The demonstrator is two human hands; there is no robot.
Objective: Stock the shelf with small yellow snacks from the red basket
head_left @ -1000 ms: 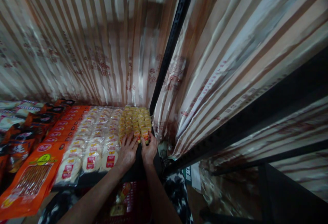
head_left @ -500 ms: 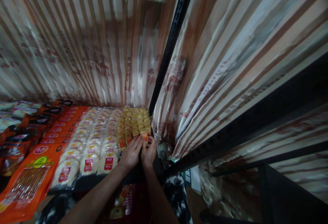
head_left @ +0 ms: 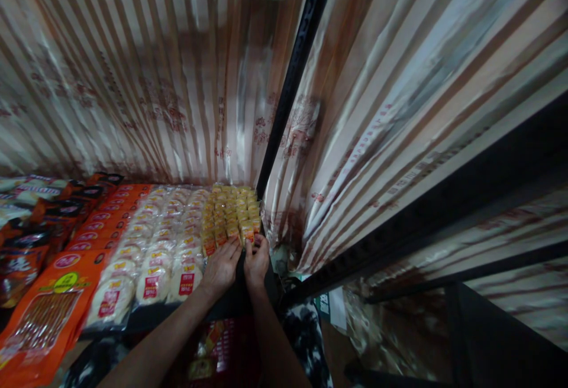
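Observation:
Rows of small yellow packets (head_left: 231, 207) with red labels stand at the right end of a dark shelf (head_left: 153, 316). My left hand (head_left: 223, 267) lies palm down at the front of these rows, fingers stretched forward and touching the front packets. Beside it, my right hand (head_left: 256, 261) has its fingers bent around the lower front of a yellow packet (head_left: 249, 229) in the rightmost rows. Left of my hands are columns of round white cakes (head_left: 153, 278) in clear wrap with red labels.
Orange packs (head_left: 53, 311) and dark orange bags (head_left: 24, 264) lie at the left. A black post (head_left: 293, 92) rises behind the packets. Striped plastic sheeting (head_left: 177, 80) hangs behind, and a thick black beam (head_left: 421, 199) crosses at the right.
My left hand has drawn slightly back and left, away from my right hand. The right hand remains at the rightmost packets, and the view has shifted slightly.

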